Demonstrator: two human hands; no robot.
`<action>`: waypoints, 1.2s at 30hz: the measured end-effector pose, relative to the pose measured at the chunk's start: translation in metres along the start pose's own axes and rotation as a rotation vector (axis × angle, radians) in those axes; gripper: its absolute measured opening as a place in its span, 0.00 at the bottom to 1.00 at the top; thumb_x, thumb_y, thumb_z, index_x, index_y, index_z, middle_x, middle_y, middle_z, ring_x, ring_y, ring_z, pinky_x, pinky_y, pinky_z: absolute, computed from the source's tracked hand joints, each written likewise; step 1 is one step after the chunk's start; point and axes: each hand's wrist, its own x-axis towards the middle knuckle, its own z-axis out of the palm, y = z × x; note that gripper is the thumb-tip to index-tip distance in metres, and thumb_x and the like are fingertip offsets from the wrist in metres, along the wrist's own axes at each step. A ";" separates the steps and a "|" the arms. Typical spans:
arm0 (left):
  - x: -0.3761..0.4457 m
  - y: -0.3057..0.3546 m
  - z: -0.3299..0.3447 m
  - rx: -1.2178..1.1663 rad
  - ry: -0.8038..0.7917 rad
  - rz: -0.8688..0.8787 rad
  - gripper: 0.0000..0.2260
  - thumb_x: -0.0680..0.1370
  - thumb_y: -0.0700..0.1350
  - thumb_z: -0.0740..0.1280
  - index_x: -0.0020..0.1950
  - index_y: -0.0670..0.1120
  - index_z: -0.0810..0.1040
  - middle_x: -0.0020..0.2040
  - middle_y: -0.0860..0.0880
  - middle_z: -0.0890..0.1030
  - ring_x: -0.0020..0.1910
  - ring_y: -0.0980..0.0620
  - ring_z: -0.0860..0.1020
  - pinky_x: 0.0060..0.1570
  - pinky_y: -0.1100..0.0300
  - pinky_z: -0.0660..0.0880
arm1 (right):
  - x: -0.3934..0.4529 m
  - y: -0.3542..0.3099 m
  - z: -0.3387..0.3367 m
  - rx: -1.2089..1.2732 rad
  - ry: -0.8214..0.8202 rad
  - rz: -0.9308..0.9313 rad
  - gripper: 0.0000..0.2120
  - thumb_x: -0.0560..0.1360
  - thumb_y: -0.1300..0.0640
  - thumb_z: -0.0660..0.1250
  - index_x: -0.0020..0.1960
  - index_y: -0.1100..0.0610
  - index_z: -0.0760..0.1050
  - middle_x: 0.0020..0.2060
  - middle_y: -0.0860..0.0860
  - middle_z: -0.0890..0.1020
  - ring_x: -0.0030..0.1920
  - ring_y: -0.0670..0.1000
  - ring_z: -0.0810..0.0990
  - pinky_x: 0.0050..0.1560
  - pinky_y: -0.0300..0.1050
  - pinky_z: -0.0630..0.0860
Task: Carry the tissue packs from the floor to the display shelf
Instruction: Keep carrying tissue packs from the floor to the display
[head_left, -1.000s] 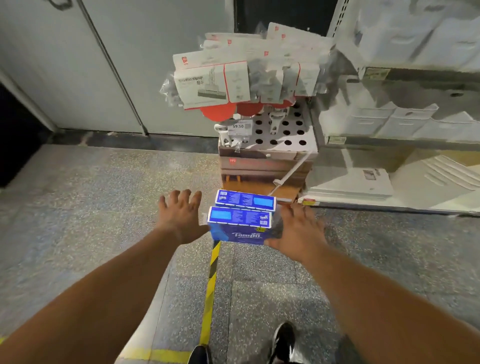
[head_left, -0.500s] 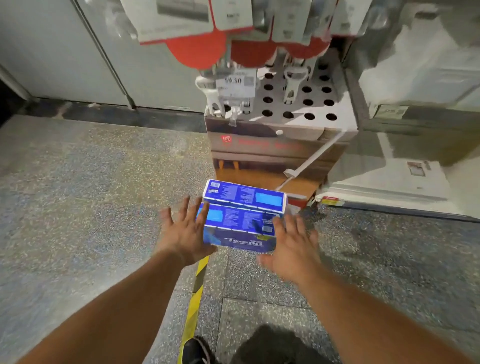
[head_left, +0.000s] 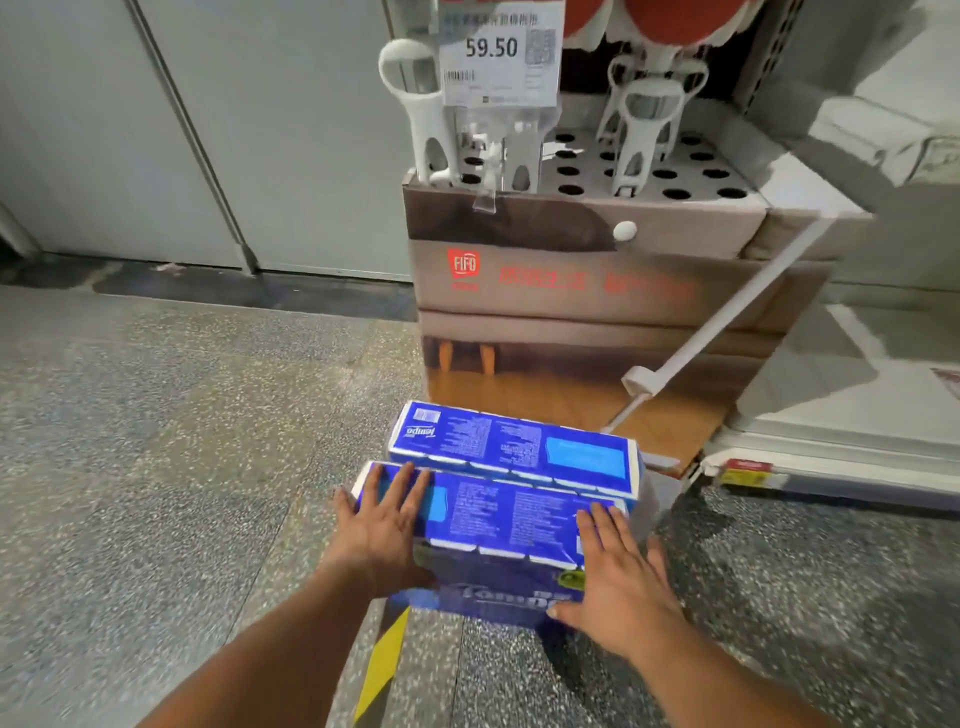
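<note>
Because both blue packs are sitting on the floor (head_left: 156, 467) right in front of the carton (head_left: 587, 291), you are crouching over them and reaching with both hands at once, which I judge to be the start of a two-handed lift. You are bracketing the near pack (head_left: 498, 525), the one farther from the carton, at its two ends, likely so that it comes up level. Your left hand (head_left: 379, 525) is lying on that pack's left end with the fingers (head_left: 400, 483) straight and a little spread, flat across the top face, and the palm is wrapping the corner farthest from the carton. Your right hand (head_left: 618, 577) is mirroring it at the right end: its fingers (head_left: 597, 525) are straight and close together on the top face, and the thumb is pointing down the pack's front. Neither hand is curling round the pack yet; both are only pressing on it. The far pack (head_left: 514, 447) is lying just behind the near one, touching it or nearly so, between it and the carton, and your fingers are stopping short of it. Whether anything is resting under the near pack, I cannot tell. To my eye, nothing is off the floor so far.
</note>
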 end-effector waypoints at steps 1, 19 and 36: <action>0.003 0.000 0.001 -0.008 0.033 -0.013 0.62 0.63 0.79 0.65 0.80 0.54 0.32 0.82 0.50 0.44 0.80 0.39 0.44 0.71 0.33 0.55 | 0.003 -0.002 0.002 0.000 0.038 -0.001 0.59 0.69 0.27 0.68 0.82 0.53 0.36 0.81 0.50 0.46 0.81 0.54 0.43 0.77 0.63 0.48; -0.003 0.000 0.007 -0.129 0.118 0.031 0.53 0.61 0.69 0.75 0.78 0.53 0.54 0.73 0.54 0.62 0.74 0.46 0.56 0.71 0.37 0.58 | 0.021 -0.003 0.009 0.054 0.141 -0.062 0.51 0.66 0.35 0.76 0.78 0.47 0.51 0.72 0.47 0.63 0.72 0.52 0.59 0.69 0.55 0.70; -0.154 -0.040 -0.372 -0.213 0.248 0.037 0.48 0.62 0.66 0.76 0.76 0.57 0.58 0.71 0.57 0.66 0.72 0.50 0.59 0.71 0.42 0.60 | -0.123 -0.068 -0.377 0.008 0.163 -0.154 0.55 0.64 0.36 0.77 0.81 0.50 0.52 0.74 0.47 0.62 0.71 0.55 0.59 0.69 0.56 0.68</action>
